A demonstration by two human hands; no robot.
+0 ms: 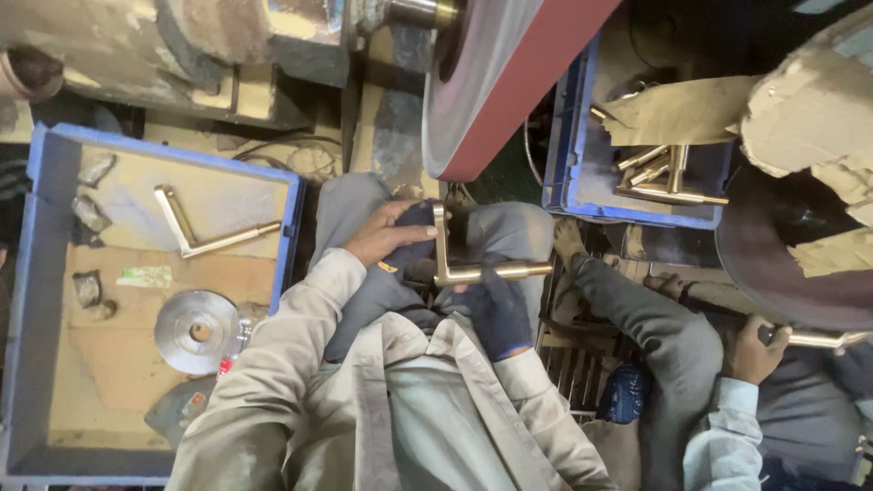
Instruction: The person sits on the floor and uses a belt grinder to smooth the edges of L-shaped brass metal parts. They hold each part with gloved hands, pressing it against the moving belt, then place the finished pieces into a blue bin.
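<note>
- Left hand (386,238), bare, presses a dark cloth (400,273) against the upright leg of an L-shaped brass handle (473,265).
- Right hand (496,309), in a dark glove, closes around the handle's horizontal bar from below.
- Handle sits between both hands, over the lap.
- Large red-rimmed wheel (509,82) just beyond the hands.
- Blue tray (36,273) left of the left hand holds another brass handle (205,232).
- Co-worker's hand (755,350) well to the right.
</note>
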